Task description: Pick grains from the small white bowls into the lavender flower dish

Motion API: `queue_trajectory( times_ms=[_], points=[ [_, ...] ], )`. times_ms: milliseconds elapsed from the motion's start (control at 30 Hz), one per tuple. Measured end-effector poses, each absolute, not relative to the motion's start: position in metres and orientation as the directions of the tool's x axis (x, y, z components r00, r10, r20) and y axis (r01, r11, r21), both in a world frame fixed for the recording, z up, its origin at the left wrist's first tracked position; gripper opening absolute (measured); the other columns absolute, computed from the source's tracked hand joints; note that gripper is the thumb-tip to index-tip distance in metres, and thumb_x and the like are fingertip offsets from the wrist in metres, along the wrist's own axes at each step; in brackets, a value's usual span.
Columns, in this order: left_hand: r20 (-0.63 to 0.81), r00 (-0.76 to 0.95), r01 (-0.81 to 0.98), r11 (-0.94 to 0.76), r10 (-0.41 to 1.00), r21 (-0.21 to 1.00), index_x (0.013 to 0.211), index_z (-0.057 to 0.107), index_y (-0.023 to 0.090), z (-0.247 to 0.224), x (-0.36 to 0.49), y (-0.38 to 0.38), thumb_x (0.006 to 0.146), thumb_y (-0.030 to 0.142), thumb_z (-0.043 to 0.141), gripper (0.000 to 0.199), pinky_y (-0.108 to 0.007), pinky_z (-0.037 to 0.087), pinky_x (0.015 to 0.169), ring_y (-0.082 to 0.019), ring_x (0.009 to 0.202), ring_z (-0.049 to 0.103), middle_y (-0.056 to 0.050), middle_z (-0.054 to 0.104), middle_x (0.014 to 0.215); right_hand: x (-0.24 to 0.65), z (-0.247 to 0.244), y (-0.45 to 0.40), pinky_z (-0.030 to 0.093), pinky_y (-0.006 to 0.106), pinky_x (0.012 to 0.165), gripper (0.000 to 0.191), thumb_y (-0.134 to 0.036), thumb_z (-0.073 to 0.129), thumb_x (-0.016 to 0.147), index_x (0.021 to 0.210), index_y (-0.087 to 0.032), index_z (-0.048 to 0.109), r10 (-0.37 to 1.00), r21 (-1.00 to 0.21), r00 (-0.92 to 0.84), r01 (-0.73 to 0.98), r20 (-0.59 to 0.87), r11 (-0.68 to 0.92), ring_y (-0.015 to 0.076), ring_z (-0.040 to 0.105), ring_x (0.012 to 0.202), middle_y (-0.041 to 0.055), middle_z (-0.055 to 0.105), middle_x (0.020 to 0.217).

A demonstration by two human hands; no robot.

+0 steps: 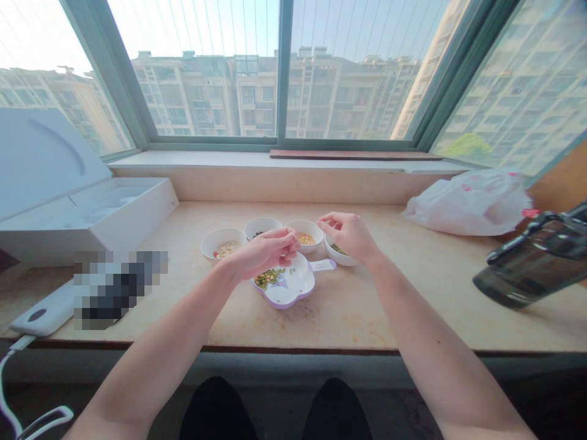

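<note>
My left hand (270,249) hovers over a white, purple-rimmed plate with a short handle (293,290). Its fingers are pinched together; anything between them is too small to make out. Mixed green and yellow beans (266,279) lie on the plate's left part. My right hand (343,232) is above the rightmost white bowl (347,260), which holds green beans (338,249). The right fingers are bent together, and their contents cannot be seen. Behind the plate stand a bowl of yellow kernels (306,238), a bowl of dark beans (257,234) and a bowl of pale pieces (227,248).
An open white box (137,211) sits at the left, with a white power bank (46,308) and cable in front. A plastic bag (468,205) and a dark transparent jug (518,278) are at the right. The counter's front edge (302,350) runs before my knees.
</note>
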State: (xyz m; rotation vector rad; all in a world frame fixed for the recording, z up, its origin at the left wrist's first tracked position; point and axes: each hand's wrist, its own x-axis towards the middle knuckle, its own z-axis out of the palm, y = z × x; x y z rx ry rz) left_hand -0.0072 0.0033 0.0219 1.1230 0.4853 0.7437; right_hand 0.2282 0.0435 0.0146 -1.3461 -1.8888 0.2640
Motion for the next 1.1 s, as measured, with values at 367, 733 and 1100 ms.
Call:
queue_trajectory(
  times_ms=[367, 733, 1100],
  points=[
    [-0.017, 0.559, -0.271, 0.202, 0.829, 0.941, 0.082, 0.053, 0.015, 0.007, 0.000, 0.011, 0.084, 0.034, 0.075, 0.029, -0.021, 0.033, 0.059, -0.007, 0.066, 0.043, 0.002, 0.046, 0.075, 0.187, 0.008, 0.012, 0.051, 0.026, 0.049, 0.039, -0.051, 0.081, 0.073, 0.094, -0.018, 0.078, 0.868, -0.867, -0.309, 0.199, 0.388, 0.458, 0.0146, 0.065, 0.055, 0.0035, 0.073, 0.071],
    [-0.040, 0.542, -0.287, 0.230, 0.839, 0.930, 0.078, 0.050, 0.017, 0.002, 0.003, 0.013, 0.081, 0.030, 0.076, 0.029, -0.022, 0.033, 0.059, -0.007, 0.064, 0.045, 0.004, 0.047, 0.072, 0.188, -0.002, 0.019, 0.048, 0.028, 0.054, 0.033, -0.052, 0.076, 0.081, 0.090, -0.020, 0.082, 0.816, -0.768, -0.280, 0.285, 0.505, 0.573, 0.0134, 0.061, 0.057, 0.0040, 0.073, 0.075],
    [0.063, 0.443, -0.090, -0.025, 0.895, 0.996, 0.091, 0.066, 0.015, 0.010, -0.001, 0.010, 0.085, 0.032, 0.068, 0.018, -0.025, 0.043, 0.067, -0.011, 0.067, 0.055, 0.000, 0.060, 0.074, 0.197, 0.005, 0.024, 0.050, 0.029, 0.065, 0.017, -0.038, 0.072, 0.087, 0.089, -0.023, 0.081, 0.778, -0.675, -0.199, 0.400, 0.596, 0.620, 0.0145, 0.063, 0.066, 0.0040, 0.075, 0.088]
  ],
)
